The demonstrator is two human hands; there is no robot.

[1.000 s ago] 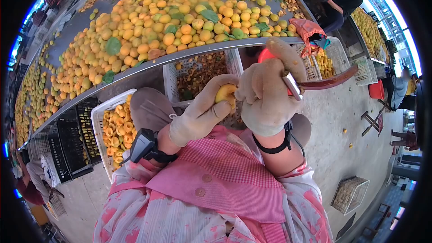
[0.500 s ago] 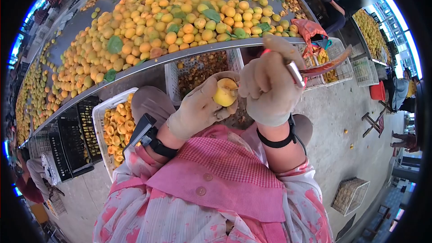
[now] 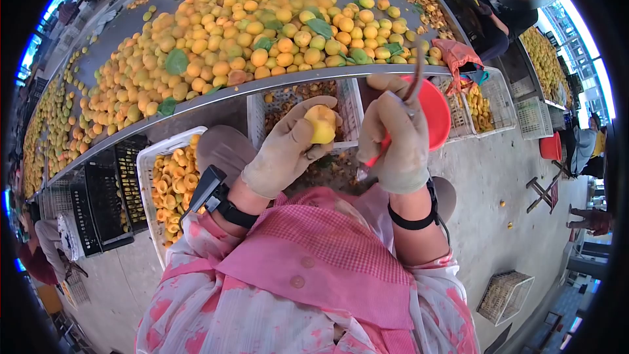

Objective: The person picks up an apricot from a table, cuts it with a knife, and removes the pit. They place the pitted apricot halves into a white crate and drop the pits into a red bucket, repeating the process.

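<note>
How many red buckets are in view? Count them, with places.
2: a near red bucket, partly hidden behind the right hand; a far red bucket, toward the view's right edge. Others may be hidden.

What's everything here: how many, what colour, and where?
Fruit: one, yellow, centre
Knife: one, brownish blade, centre right
Loose fruits: uncountable, yellow-orange, near table
Near table: one, grey, ahead
Leaves: several, green, among fruits
Bag: one, coral, table edge
Cut-fruit crate: one, white, near left
Scrap crate: one, white, below table
Buckets: two, red, right
Black crates: several, black, far left
Other people: several, varied, edges
Left hand: one, pale glove, holding fruit
Right hand: one, pale glove, holding knife
</note>
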